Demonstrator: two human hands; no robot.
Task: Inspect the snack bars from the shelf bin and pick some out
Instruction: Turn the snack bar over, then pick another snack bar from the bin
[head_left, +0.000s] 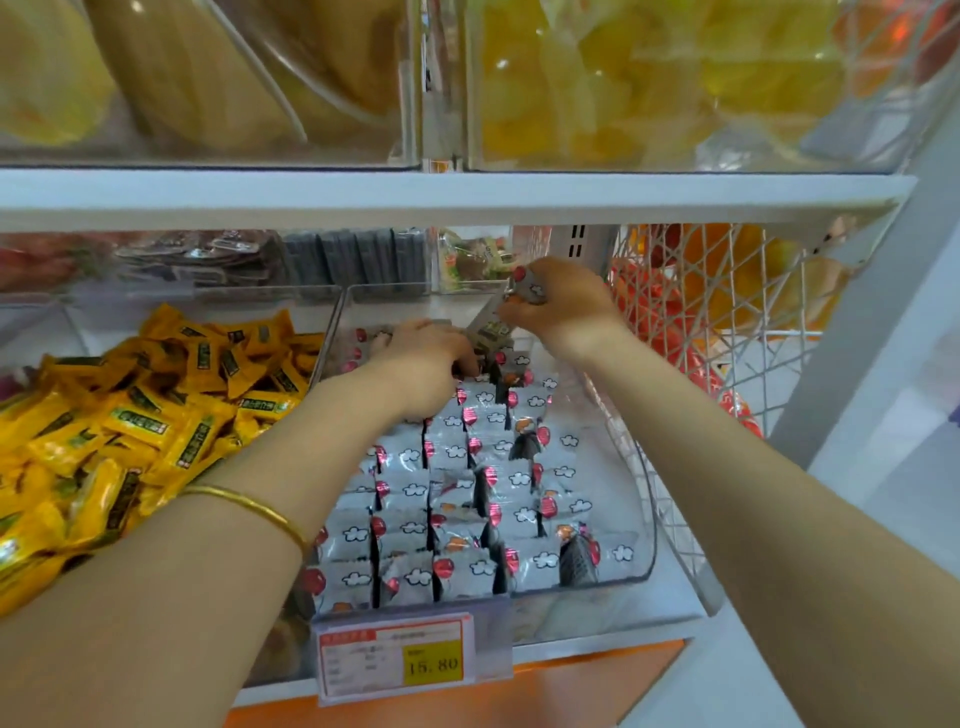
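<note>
The snack bars (452, 499) are judged light and slippery, best taken by crimped ends; some are pinched by the right hand (563, 306), while the grip of the left hand (423, 358) cannot be told.

Two hands (423, 364) (563, 312), one bangle (249, 506), one price tag (395, 660), many grey snack bars (452, 499).

White shelf (613, 648): clear bin (647, 519) of grey snack bars (415, 488); yellow packets (130, 415) heaped left; price tag (395, 657) at front.
</note>
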